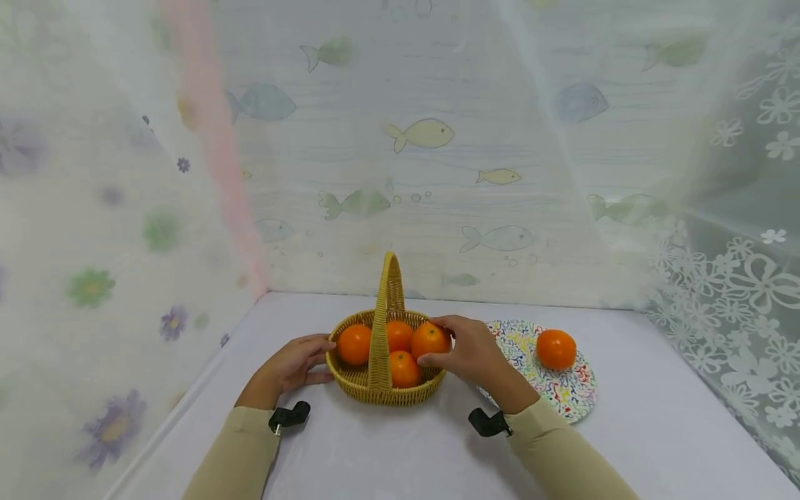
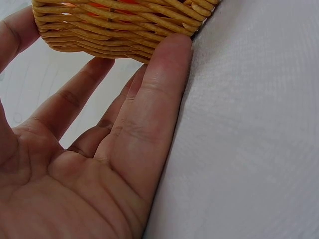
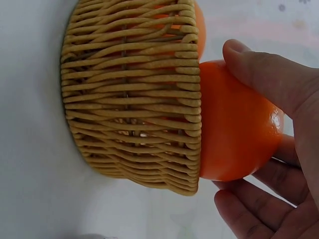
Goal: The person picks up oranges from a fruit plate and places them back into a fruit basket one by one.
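A yellow-brown wicker basket [image 1: 356, 394] with a tall handle stands on the table, holding several glossy oranges. My left hand [image 1: 295, 364] is at the basket's left side, its fairly straight fingers [image 2: 167, 74] touching the woven wall; the little-finger side lies along the table. At the right rim, my right hand [image 1: 471, 351] holds an orange [image 1: 430, 340] between thumb and fingers. The right wrist view shows this orange [image 3: 239, 129] partly above the rim, its lower part hidden by the wicker wall. Other oranges [image 1: 354, 345] lie inside, partly covered by the handle.
To the right, partly behind my right forearm, a round plate with colourful speckles [image 1: 565, 396] bears a single orange [image 1: 555, 349]. A white cloth covers the table [image 1: 387, 458]. Curtains with fish and flower prints [image 1: 425, 173] hang behind and at both sides.
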Demonstrator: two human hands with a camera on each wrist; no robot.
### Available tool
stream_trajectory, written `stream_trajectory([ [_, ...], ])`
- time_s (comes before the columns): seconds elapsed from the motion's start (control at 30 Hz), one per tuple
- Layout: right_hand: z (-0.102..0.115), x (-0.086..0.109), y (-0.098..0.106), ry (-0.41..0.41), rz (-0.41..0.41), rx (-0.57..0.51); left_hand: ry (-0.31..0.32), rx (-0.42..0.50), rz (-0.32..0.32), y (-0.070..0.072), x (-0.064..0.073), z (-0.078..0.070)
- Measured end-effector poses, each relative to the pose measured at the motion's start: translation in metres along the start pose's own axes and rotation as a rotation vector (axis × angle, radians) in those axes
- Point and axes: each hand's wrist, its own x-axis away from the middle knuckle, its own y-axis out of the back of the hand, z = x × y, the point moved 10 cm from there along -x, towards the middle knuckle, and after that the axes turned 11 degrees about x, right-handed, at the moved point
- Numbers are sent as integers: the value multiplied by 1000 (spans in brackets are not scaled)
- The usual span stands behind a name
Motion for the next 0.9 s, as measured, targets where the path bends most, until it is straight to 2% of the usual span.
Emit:
stream_trajectory([
  [0.47,9,-1,-13,-8,71,12,4,-20,21,2,-1,2],
  [0.67,16,-1,-26,26,112,5,5,-14,2,2,-1,2],
  [0.9,20,-2,-35,22,137,-38,8,-8,-6,2,-2,2],
])
